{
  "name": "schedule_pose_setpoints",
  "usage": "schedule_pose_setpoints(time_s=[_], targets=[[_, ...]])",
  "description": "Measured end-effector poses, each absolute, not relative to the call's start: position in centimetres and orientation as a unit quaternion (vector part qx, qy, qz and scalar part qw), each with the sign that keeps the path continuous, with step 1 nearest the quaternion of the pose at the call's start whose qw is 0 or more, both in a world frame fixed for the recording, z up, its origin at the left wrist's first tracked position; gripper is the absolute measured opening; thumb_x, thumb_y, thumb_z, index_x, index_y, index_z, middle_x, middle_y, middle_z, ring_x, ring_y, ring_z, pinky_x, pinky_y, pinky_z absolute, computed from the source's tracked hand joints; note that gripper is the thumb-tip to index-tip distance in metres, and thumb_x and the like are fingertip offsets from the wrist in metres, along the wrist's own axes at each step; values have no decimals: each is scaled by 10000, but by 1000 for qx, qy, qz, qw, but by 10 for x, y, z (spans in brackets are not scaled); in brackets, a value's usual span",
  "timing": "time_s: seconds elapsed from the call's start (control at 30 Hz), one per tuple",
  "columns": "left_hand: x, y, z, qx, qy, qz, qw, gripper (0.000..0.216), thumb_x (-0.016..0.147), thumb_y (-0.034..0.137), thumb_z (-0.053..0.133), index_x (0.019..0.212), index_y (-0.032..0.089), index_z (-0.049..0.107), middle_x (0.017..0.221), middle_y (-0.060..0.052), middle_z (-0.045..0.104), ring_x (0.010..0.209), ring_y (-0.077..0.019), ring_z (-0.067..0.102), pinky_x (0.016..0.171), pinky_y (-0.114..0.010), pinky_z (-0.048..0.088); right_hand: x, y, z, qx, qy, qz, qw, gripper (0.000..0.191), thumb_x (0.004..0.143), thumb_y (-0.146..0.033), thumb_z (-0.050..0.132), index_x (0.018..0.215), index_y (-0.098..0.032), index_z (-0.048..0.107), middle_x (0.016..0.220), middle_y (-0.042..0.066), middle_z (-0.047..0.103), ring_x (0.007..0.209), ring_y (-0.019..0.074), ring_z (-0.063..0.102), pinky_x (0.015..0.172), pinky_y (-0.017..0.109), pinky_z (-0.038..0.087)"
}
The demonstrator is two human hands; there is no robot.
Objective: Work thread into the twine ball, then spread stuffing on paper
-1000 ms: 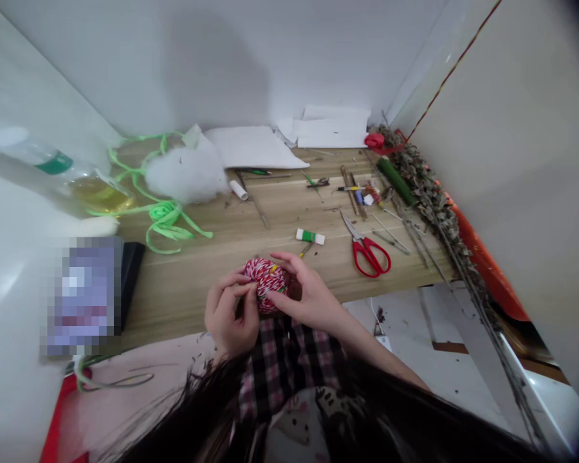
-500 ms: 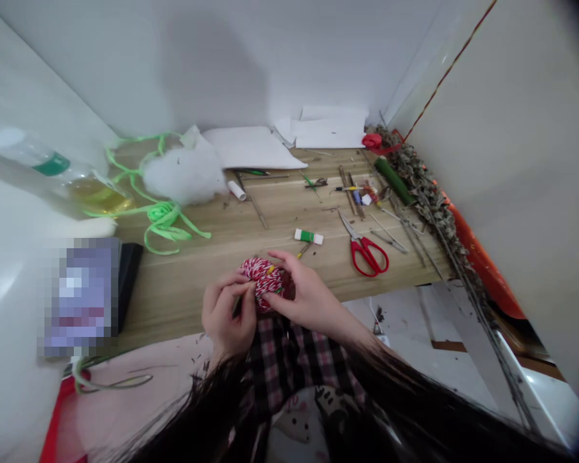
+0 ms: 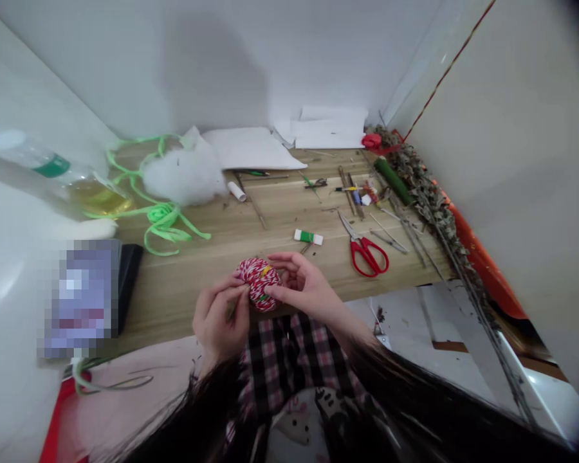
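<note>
Though near the twine ball (image 3: 257, 290), glue stick (image 3: 308, 237) and scissors (image 3: 365, 244) apart from it.

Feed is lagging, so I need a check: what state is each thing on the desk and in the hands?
Twine ball: held between both hands.
Left hand: pinching its side.
Right hand: gripping it.
Scissors: closed, lying flat.
Glue stick: lying flat.
Bottle: partly full of yellow liquid.

The wooden table (image 3: 197, 283) carried many small things. Red scissors (image 3: 367, 247) lay near its front edge, with a green-and-white glue stick (image 3: 309, 237) just beside them. Further back lay a green ribbon (image 3: 161, 215), white stuffing (image 3: 186, 173) and paper sheets (image 3: 253, 148). Dry twigs (image 3: 429, 199) lay along the right edge.
</note>
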State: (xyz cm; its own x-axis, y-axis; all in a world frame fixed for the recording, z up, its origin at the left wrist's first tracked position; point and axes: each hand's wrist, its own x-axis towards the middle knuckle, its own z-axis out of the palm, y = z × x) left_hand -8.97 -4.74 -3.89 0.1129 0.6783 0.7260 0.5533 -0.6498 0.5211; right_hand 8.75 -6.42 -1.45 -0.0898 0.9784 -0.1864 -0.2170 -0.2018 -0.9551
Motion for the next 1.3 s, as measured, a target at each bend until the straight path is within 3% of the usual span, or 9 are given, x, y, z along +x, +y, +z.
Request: schedule_pose_setpoints(time_s=[0.2,0.47,0.67,0.9,1.13,1.3], targets=[[-84,-46,-40,746,411,524,31,191,790,29,671,897,186,677,927,-50,702,891,-170,697,840,-318,570,84,-63,-7,-499,-424,578,487,487,753,-298,804,1168,-219,561,1176,68,671,1037,177,648,855,331,531],[-80,-46,-38,723,431,533,88,152,810,55,658,858,197,683,890,-31,692,836,-158,670,793,-308,556,85,-62,-4,-519,-419,564,487,470,728,-313,824,1101,-215,554,1103,45,693,737,106,606,683,280,515],[-80,-46,-43,687,465,544,131,76,849,126,639,838,194,670,882,-38,684,841,-169,664,799,-338,558,86,-59,-9,-474,-368,606,522,314,800,-427,748,986,-227,593,1025,34,707,851,139,659,664,257,553],[-81,-44,-45,680,462,548,154,59,859,147,636,833,191,663,900,-46,684,862,-176,666,808,-345,552,84,-57,-12,-484,-348,591,543,287,782,-438,773,943,-219,683,738,-19,655,548,85,521,495,218,458],[-82,-41,-43,688,448,550,152,78,851,115,639,840,188,666,903,-44,683,855,-169,656,808,-333,539,80,-54,-11,-500,-365,545,566,273,760,-451,780,875,-214,708,701,-17,624,522,88,473,461,227,402],[-84,-41,-43,686,447,552,156,78,853,117,639,843,188,670,905,-47,684,857,-170,660,803,-335,544,81,-50,-11,-498,-355,572,547,293,747,-463,794,872,-216,695,567,-52,541,463,79,427,422,213,362]])
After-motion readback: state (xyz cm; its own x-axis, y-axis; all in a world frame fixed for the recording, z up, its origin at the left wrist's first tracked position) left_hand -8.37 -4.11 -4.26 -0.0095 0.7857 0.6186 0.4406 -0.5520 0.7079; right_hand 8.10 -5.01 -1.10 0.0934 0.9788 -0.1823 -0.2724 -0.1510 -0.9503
